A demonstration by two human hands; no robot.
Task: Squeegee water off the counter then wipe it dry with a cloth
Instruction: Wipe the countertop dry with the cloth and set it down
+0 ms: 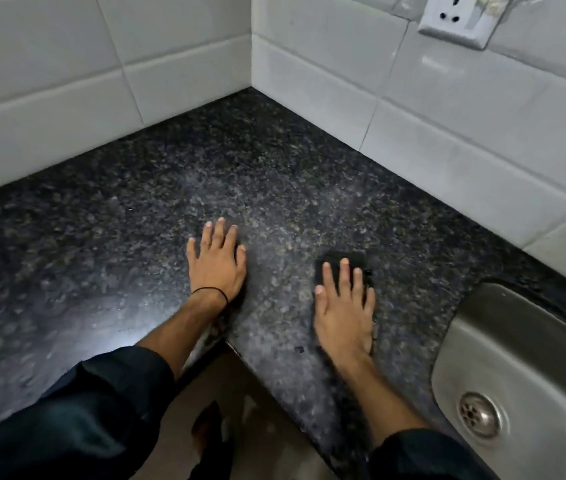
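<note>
The counter [274,174] is dark speckled granite and fills an inner corner between two tiled walls. My left hand [215,261] lies flat on it near the middle, fingers spread, holding nothing. My right hand [344,306] presses palm-down on a dark cloth [340,259] that shows past my fingertips and along the hand's right side. The cloth lies flat on the counter, left of the sink. No squeegee is in view. A pale sheen crosses the stone beyond my hands.
A steel sink [524,368] with a round drain [479,414] sits at the lower right. White tiled walls [448,109] close the back and right, with a wall socket [454,19] at the top right. The counter's inner front edge [236,348] drops to the floor between my arms.
</note>
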